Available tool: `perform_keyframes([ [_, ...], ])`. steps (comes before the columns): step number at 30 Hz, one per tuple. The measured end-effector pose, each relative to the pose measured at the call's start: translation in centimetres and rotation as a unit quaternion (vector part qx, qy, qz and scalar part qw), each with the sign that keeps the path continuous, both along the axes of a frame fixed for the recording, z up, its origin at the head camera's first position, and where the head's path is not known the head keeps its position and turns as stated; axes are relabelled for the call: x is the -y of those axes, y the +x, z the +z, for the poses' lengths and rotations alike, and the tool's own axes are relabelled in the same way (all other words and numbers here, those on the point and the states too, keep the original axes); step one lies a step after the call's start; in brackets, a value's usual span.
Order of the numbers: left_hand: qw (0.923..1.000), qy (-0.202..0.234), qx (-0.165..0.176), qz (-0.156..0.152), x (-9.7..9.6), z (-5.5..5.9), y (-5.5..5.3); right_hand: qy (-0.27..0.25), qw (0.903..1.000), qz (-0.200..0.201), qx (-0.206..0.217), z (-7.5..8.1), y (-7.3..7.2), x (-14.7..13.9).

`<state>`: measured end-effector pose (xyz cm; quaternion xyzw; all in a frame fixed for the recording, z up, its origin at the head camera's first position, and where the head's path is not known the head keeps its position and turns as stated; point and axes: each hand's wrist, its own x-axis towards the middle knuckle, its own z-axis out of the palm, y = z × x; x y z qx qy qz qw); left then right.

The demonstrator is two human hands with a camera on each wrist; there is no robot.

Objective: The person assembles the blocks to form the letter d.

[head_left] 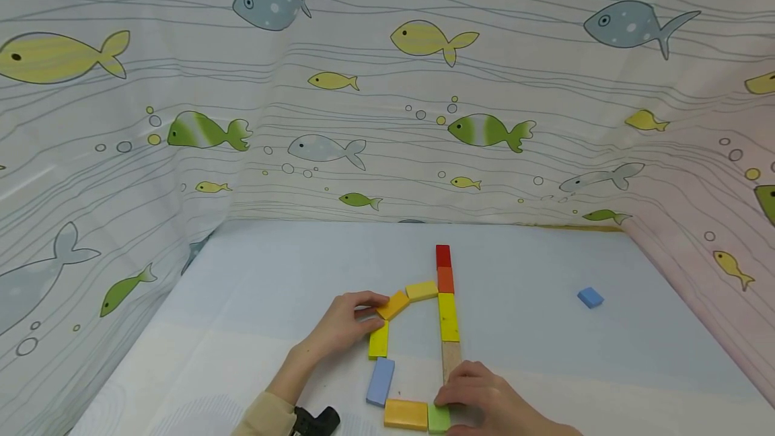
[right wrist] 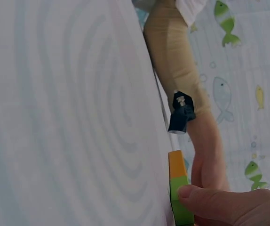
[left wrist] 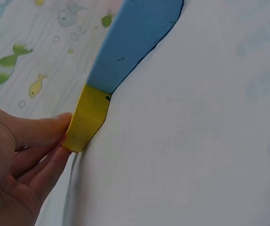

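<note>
Wooden blocks lie on the table in a loop with a straight column at its right. My left hand (head_left: 342, 323) pinches an orange block (head_left: 395, 305) at the loop's upper left, its thumb close to the yellow block (head_left: 378, 340) below. A blue block (head_left: 380, 381) comes lower down. At the bottom right, my right hand (head_left: 487, 397) grips a light green block (head_left: 438, 418) beside a wide orange block (head_left: 406, 414). In the right wrist view, the thumb presses on the green block (right wrist: 181, 202). Some fingers of the right hand are hidden.
A light yellow block (head_left: 421, 291) joins the loop's top to the column of red (head_left: 444, 256), orange-red (head_left: 445, 280), bright yellow (head_left: 449, 317) and plain wood (head_left: 451, 359) blocks. One blue block (head_left: 590, 297) lies apart at right. Fish-patterned cloth (head_left: 375, 99) surrounds the table.
</note>
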<state>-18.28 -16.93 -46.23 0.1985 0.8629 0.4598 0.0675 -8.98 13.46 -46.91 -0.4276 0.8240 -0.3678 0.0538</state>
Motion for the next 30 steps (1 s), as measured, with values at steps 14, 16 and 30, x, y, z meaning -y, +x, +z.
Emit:
perform_keyframes([
  [14,1.0,0.0,0.003,0.0,0.0,0.0,0.0,0.004,0.9975,-0.025,0.066,1.7,0.3,-0.1],
  [16,1.0,0.0,0.003,0.0,0.0,-0.1,-0.1,-0.004,0.9979,-0.034,0.055,2.0,0.2,-0.3],
  [30,0.9999,-0.007,0.009,0.004,-0.1,0.3,0.0,-0.054,0.9892,-0.124,-0.057,2.9,-1.5,-3.1],
])
